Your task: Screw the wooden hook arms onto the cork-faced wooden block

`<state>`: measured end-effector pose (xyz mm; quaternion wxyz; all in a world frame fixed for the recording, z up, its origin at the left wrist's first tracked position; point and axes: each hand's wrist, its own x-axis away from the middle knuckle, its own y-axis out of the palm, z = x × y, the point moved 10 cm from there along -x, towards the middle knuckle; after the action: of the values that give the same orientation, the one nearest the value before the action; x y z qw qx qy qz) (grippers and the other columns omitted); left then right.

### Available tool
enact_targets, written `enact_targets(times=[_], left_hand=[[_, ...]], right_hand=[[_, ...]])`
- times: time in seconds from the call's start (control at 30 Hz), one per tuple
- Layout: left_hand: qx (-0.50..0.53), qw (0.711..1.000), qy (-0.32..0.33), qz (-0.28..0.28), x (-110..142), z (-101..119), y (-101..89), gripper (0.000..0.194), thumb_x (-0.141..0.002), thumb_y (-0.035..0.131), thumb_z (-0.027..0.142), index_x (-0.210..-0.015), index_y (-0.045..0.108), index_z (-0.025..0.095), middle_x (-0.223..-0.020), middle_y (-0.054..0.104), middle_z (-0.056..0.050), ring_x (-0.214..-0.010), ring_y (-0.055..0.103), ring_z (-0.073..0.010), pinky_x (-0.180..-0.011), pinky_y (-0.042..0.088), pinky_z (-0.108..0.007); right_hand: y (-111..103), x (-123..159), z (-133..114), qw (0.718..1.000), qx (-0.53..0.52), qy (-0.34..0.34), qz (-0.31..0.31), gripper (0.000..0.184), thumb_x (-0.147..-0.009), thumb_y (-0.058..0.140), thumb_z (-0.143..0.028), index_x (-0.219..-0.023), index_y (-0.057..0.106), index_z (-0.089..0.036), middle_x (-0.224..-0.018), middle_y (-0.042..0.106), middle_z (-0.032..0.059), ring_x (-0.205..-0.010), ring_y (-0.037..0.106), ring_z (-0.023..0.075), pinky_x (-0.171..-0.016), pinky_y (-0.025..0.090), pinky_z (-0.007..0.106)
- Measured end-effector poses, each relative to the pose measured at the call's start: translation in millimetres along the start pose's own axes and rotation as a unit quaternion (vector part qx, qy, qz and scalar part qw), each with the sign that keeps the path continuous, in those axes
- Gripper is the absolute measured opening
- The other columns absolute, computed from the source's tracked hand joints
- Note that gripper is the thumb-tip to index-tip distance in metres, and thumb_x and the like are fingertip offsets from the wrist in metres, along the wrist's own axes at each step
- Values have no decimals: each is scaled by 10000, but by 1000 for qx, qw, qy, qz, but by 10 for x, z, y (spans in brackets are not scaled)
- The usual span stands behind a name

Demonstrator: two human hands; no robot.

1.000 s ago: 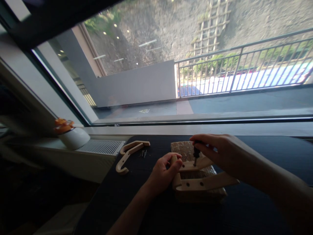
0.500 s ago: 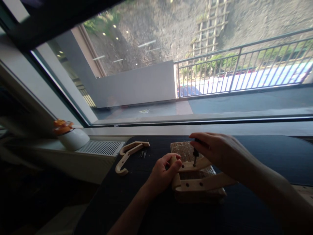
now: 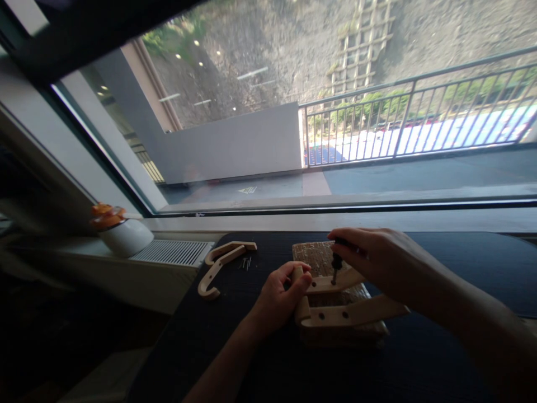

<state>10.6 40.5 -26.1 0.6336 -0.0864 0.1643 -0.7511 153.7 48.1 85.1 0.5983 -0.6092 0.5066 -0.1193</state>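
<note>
My left hand (image 3: 285, 288) is closed around the curved end of a pale wooden hook (image 3: 323, 286). That hook lies across a brown block (image 3: 314, 256) that looks wrapped in clear film. In my right hand (image 3: 373, 257) is a dark-handled screwdriver (image 3: 337, 262), held upright with its tip at a hole in the hook. A second wooden hook (image 3: 333, 317), with dark spots at its holes, rests on the near part of the block. Two more wooden hooks (image 3: 221, 262) lie to the left, beside several screws (image 3: 245, 262).
The dark table (image 3: 235, 336) stands against a window sill (image 3: 251, 224). Left of it is a vented ledge (image 3: 176, 254) bearing a white pot-like object (image 3: 126, 238) with an orange top. Beyond the glass is a railing (image 3: 403, 120).
My right hand has shifted slightly to the right and turned on the screwdriver handle. The screwdriver tip stays at the same hole, and my left hand keeps its hold.
</note>
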Motion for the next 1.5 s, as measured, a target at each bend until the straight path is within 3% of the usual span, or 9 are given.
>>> enact_targets(times=[0.23,0.4,0.53,0.6,0.7,0.83,1.0,1.4,1.5], left_hand=[[8,1000,-1,2,-11,-22,10,390,-841,526,467,-1064,629,164,-986,670,-57,-901,598,-200,-791,463,-278],[59,998,-3,6,-28,-36,-22,522,-847,514,490,-1244,508,151,-977,664,-77,-886,604,-194,-808,461,-299],[49,999,-7,-11,-13,-26,-5,446,-833,552,456,-1175,562,169,-1047,666,-80,-941,607,-210,-828,453,-303],[44,999,-15,-22,-2,-30,25,374,-828,571,419,-1118,598,185,-1081,667,-70,-972,608,-216,-840,451,-302],[53,998,-24,-21,1,-46,37,341,-831,570,396,-1104,603,194,-1093,671,-61,-1003,607,-222,-868,445,-311],[50,998,-29,-17,-7,-59,39,356,-834,564,396,-1130,583,198,-1101,665,-59,-1001,609,-222,-872,447,-319],[42,998,-38,-27,-2,-47,45,368,-838,561,378,-1158,557,198,-1114,651,-58,-997,605,-213,-869,451,-318],[46,997,-46,-30,11,5,21,383,-820,589,347,-1160,543,179,-1102,655,-57,-1008,603,-199,-877,461,-296],[49,998,-43,-22,14,19,22,363,-823,581,334,-1145,552,170,-1094,655,-58,-999,605,-195,-875,461,-291]], right_hand=[[7,-20,100,998,-10,48,33,241,-871,496,-380,-805,647,-204,-625,654,12,-493,532,131,-480,332,249],[137,-36,272,990,-97,102,17,339,-873,463,-487,-733,585,-203,-572,613,-4,-501,534,145,-474,363,257],[-144,-11,419,975,-178,108,79,319,-896,410,-478,-819,564,-210,-721,665,31,-650,602,175,-572,448,280],[-261,29,546,975,-159,120,98,316,-889,411,-491,-833,546,-211,-705,652,38,-639,594,183,-557,451,290],[-107,68,705,986,-102,132,21,277,-880,432,-448,-854,572,-210,-688,650,31,-575,569,170,-508,432,281],[414,169,783,972,-97,143,-160,321,-836,491,-495,-843,649,-215,-692,670,19,-583,582,167,-495,407,262],[686,240,743,948,-130,140,-253,309,-827,500,-445,-810,681,-195,-710,678,21,-625,586,158,-522,389,244],[667,221,743,954,-101,134,-248,273,-811,500,-410,-774,663,-194,-680,656,13,-598,553,154,-517,370,254],[333,136,731,976,-107,118,-150,252,-806,517,-415,-849,639,-198,-737,653,24,-620,557,160,-535,401,262]])
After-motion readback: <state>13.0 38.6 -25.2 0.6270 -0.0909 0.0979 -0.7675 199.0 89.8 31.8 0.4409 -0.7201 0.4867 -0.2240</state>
